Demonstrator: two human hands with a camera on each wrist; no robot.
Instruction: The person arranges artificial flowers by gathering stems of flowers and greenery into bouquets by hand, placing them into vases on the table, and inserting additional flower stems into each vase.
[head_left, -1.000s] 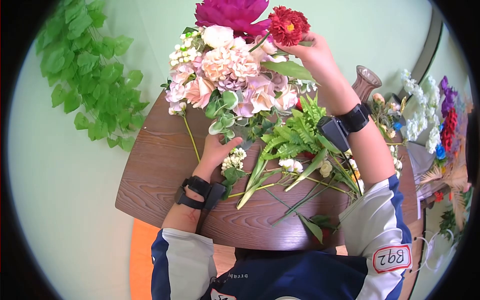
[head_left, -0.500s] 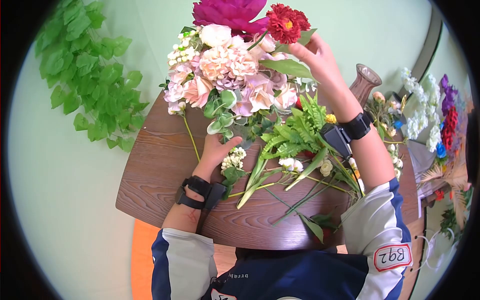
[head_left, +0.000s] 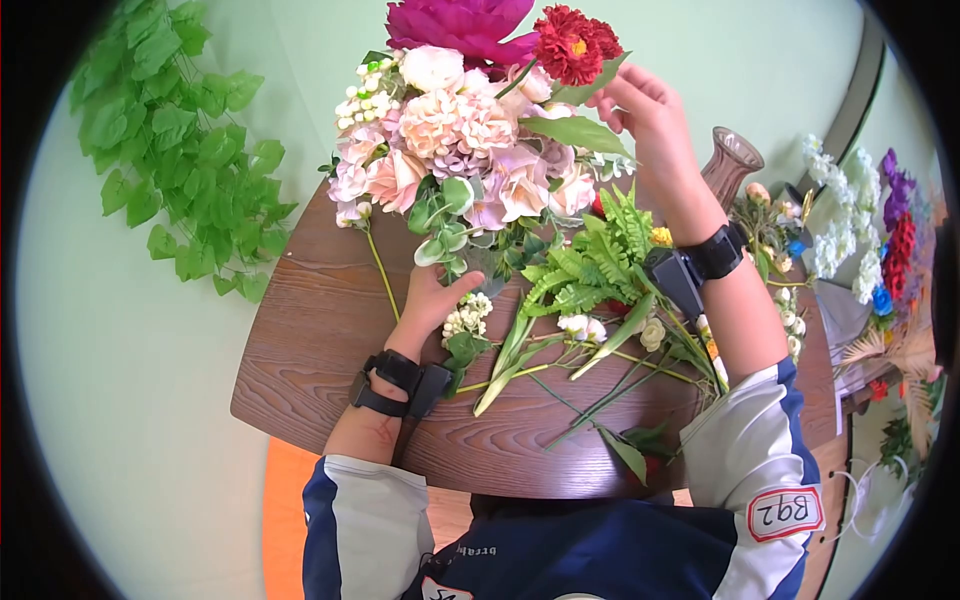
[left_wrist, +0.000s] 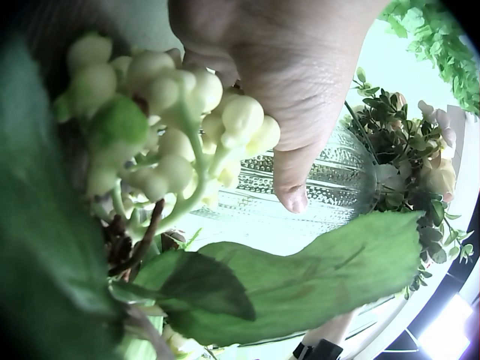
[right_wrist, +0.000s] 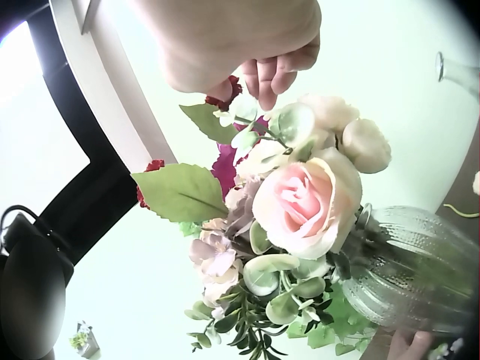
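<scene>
A clear ribbed glass vase (right_wrist: 405,262) holds a full bouquet of pale pink and cream flowers (head_left: 460,125), with a large magenta bloom (head_left: 465,28) at its far end. My left hand (head_left: 430,302) grips the vase low down; its thumb lies along the glass in the left wrist view, and its other fingers are hidden. A red flower (head_left: 572,45) with a yellow centre stands at the bouquet's upper right. Beside its green leaf (head_left: 600,80) is my right hand (head_left: 650,125), fingers loosely bent, nothing seen held between them.
Cut stems, green fern leaves (head_left: 590,260) and white berry sprigs (head_left: 468,318) lie on the brown wooden table (head_left: 330,350) below the bouquet. A second, brownish glass vase (head_left: 733,160) stands at the right. Leafy vines (head_left: 165,130) hang on the left; more flowers (head_left: 840,220) stand far right.
My right hand has let go of the red flower and drawn back a little to the right. The flower has tipped slightly left. My left hand stays on the vase.
</scene>
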